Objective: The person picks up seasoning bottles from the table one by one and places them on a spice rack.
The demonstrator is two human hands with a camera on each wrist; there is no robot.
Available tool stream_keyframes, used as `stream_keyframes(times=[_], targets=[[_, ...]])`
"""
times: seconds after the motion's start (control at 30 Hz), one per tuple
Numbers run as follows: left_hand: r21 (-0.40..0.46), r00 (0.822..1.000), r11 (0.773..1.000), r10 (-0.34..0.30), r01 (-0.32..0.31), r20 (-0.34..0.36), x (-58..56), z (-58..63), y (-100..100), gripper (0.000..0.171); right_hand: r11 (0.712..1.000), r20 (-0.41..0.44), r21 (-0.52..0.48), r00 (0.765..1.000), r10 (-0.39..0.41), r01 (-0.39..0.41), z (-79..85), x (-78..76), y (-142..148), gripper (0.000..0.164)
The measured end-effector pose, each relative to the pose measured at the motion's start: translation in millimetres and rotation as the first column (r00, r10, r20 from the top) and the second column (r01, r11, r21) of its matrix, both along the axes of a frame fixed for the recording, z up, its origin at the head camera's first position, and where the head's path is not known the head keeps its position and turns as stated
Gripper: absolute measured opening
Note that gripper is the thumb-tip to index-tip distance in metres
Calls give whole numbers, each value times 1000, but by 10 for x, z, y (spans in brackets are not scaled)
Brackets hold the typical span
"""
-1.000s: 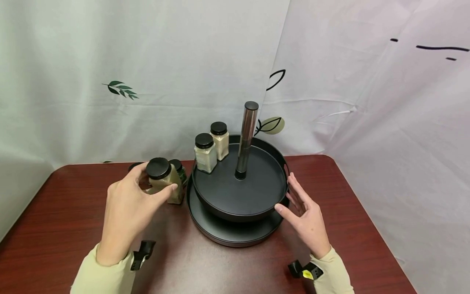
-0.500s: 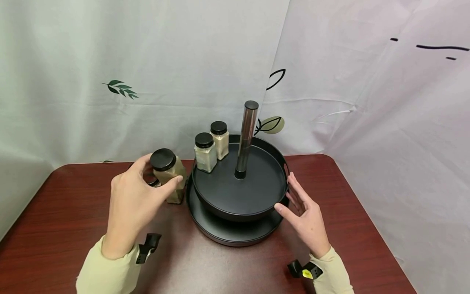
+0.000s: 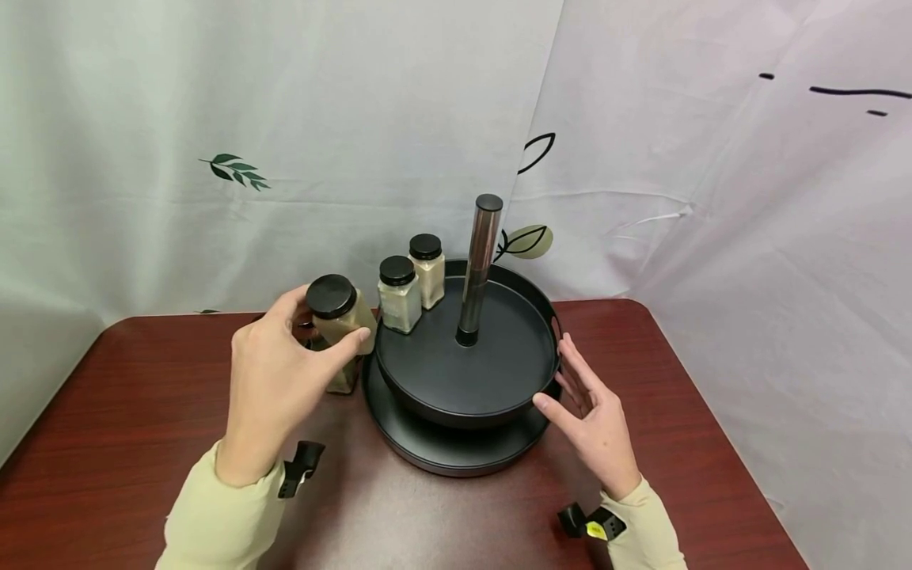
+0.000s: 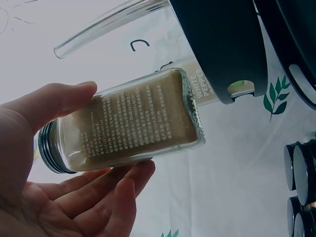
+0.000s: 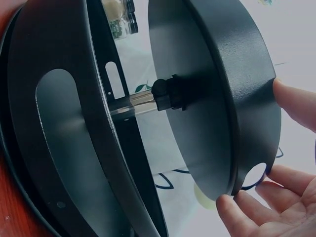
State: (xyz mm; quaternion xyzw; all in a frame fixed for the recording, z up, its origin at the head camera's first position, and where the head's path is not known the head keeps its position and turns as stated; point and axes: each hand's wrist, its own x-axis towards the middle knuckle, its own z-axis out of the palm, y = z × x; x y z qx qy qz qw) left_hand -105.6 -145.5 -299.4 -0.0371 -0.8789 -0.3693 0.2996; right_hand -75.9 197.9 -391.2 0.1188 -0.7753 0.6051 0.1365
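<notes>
My left hand pinches a glass spice jar between thumb and fingers, left of a two-tier black tray stand. Brownish powder fills this black-lidded jar, and small white print shows on it in the left wrist view. My right hand touches the right outer wall of the upper tray, thumb and fingers spread along it beside a cut-out; the right wrist view shows the fingertips at its lower edge. Two jars of pale powder, a front one and a rear one, stand on the upper tray's left side.
A wider lower tray sits on the reddish wooden table, and a central post rises above the upper tray. More jars stand left of the stand, partly hidden by my left hand. A white curtain hangs behind.
My left hand has lifted the jar and carried it right, closer to the upper tray. My right hand and the tray stand stay where they were.
</notes>
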Motion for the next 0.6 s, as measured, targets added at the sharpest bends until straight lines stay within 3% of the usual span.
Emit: stream_keyframes(times=[0.6], targets=[[33, 998, 998, -52, 53, -33, -104, 6, 132, 51, 1000, 14, 0, 1000, -4, 4, 5, -2, 4, 76]])
